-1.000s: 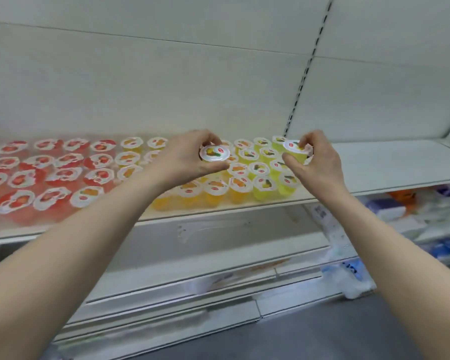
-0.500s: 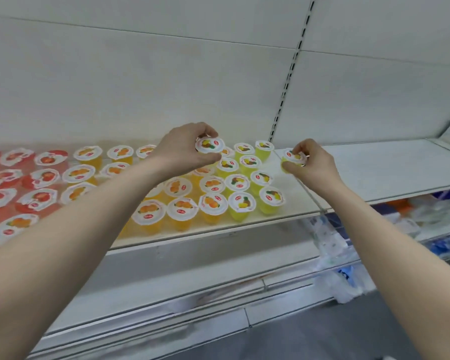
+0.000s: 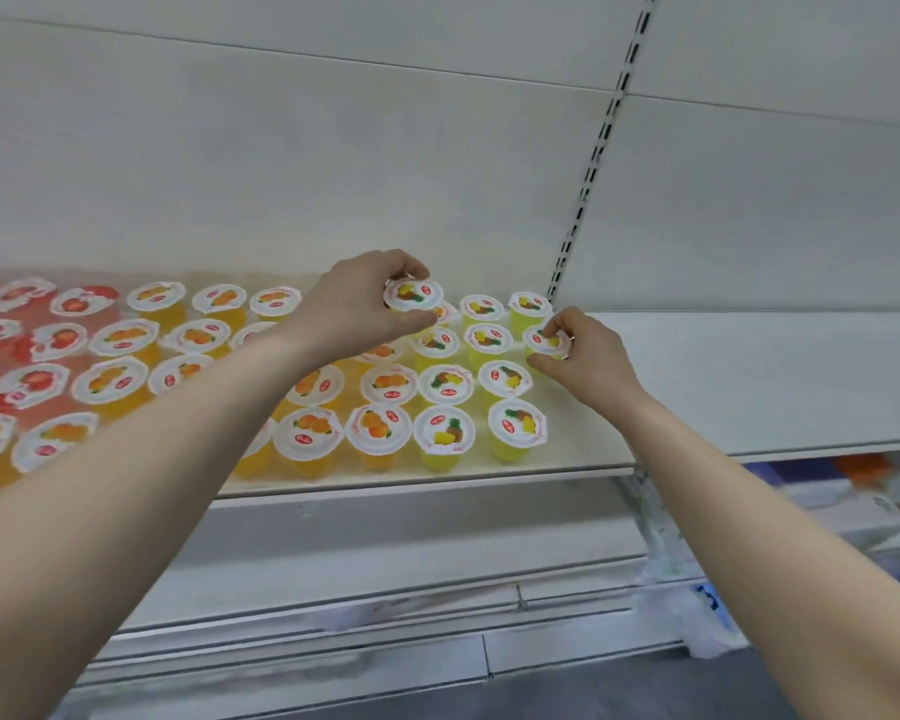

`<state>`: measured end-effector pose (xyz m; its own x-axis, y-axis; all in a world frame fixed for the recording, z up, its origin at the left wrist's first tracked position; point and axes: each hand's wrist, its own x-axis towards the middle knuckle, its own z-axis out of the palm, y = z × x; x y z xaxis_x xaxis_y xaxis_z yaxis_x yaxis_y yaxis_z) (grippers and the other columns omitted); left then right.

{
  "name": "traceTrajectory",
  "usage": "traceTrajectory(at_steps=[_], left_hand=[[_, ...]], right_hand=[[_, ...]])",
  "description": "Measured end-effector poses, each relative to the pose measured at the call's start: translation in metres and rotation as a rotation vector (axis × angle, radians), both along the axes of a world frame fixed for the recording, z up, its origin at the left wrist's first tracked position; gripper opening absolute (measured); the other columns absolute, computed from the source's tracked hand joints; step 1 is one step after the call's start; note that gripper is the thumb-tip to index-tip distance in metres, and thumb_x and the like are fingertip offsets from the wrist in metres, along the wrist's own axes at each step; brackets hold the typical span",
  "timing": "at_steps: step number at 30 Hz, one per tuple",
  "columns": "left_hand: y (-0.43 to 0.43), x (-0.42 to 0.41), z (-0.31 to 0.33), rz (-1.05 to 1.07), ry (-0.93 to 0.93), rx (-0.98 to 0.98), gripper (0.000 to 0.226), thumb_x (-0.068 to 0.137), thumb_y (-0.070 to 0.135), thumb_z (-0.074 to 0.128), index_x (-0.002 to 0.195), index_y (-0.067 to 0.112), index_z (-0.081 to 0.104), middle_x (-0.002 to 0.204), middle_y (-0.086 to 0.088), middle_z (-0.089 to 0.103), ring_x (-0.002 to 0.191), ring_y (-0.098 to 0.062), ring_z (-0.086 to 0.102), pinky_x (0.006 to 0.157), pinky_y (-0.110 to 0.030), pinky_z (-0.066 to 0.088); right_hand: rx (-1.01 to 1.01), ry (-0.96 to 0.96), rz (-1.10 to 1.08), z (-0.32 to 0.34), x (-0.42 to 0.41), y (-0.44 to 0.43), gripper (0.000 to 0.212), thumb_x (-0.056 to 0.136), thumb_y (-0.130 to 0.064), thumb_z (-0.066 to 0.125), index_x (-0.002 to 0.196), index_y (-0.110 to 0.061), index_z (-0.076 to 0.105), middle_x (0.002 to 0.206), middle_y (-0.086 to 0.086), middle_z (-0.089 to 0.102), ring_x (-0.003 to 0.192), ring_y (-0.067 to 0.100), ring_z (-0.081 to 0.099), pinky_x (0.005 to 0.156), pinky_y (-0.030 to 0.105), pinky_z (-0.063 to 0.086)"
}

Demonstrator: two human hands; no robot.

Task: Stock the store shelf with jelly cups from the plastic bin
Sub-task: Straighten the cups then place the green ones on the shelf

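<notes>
A person's left hand (image 3: 357, 309) and right hand (image 3: 585, 353) each grip a yellow jelly cup (image 3: 413, 295) over the shelf's (image 3: 749, 387) right-hand rows, apparently mid-placement; next, each likely needs lowering upright into a gap.

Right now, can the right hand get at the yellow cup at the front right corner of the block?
Probably yes: the yellow cup stands just in front of the right hand, with bare shelf beside it, but that hand pinches a second cup.
</notes>
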<state>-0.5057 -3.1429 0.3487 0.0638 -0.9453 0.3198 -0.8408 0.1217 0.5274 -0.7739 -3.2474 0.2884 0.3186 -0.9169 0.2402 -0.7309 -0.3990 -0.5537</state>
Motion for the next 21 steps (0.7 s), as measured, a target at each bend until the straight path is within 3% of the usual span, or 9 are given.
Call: traceTrajectory(at_steps=[11,15,21], left_hand=[[-0.007,-0.002,0.000,-0.014,-0.016,-0.015,0.047,0.080,0.049,0.070,0.121,0.029,0.058,0.114,0.012,0.062,0.096,-0.008,0.056,0.085,-0.030,0.050],[-0.013,-0.013,0.005,-0.048,0.002,-0.020,0.045,0.080,0.046,0.071,0.120,0.029,0.059,0.113,0.012,0.062,0.097,-0.009,0.057,0.087,-0.034,0.051],[-0.031,-0.062,0.012,-0.208,0.031,0.015,0.048,0.078,0.040,0.071,0.124,0.031,0.057,0.118,0.013,0.060,0.105,-0.009,0.056,0.082,-0.028,0.051]], right_hand=[[-0.028,0.014,0.037,-0.005,-0.002,-0.008,0.028,0.080,-0.030,0.075,0.099,-0.027,0.053,0.100,-0.003,0.057,0.085,0.018,0.053,0.072,0.030,0.038],[-0.037,0.068,0.116,0.001,-0.019,-0.008,0.036,0.082,-0.018,0.069,0.114,-0.028,0.057,0.117,-0.002,0.056,0.096,0.015,0.055,0.085,0.030,0.046],[-0.111,0.102,0.001,0.014,-0.063,-0.008,0.036,0.089,-0.014,0.060,0.123,-0.023,0.057,0.127,-0.002,0.055,0.107,0.016,0.057,0.094,0.039,0.048]])
